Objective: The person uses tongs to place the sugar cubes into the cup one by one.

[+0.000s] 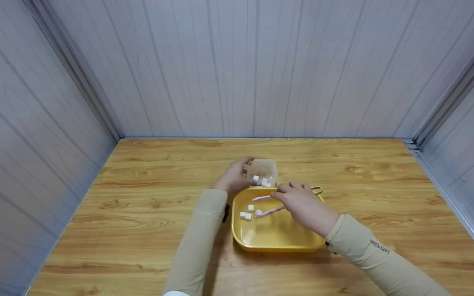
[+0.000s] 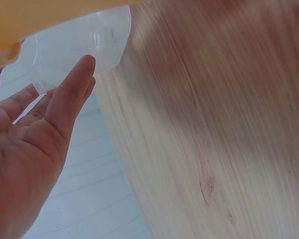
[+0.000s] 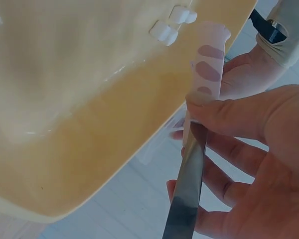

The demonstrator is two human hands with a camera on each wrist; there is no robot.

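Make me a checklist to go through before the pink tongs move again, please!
1. Left hand holding the clear container: ok.
2. Right hand holding the pink tongs: ok.
3. White cubes lying in the yellow tray: ok.
4. Tongs pinching a cube: not ok, the tips are apart.
5. Container touching the tray: cannot tell, the tray hides its near side.

the tongs (image 3: 190, 162) run off the right wrist view's bottom edge.

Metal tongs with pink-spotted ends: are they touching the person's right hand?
Touching. The right wrist view shows the right hand gripping the tongs, its thumb pressed against one side.
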